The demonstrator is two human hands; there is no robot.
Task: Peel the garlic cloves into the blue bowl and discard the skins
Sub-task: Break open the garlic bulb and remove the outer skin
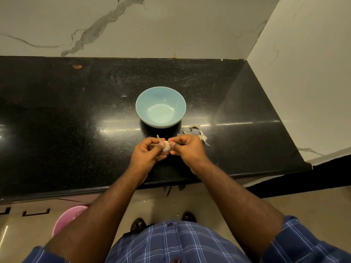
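Centrally, just below mid-frame, both forearms converge over the black counter (pixel 76 130). Left hand (pixel 147 152) and right hand (pixel 187 149) meet thumb to thumb, fingers curled, both pinching one garlic bulb (pixel 166 146) between them. Blue bowl (pixel 160 107) stands just above the hands, upright, nothing visible inside. Loose skins (pixel 203 136) lie on the counter, right of the hands, beside the bowl's lower right.

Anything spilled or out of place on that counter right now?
Loose garlic skins lie scattered on the black counter right of the blue bowl, not yet discarded. The bowl looks empty. Both hands hold the garlic.
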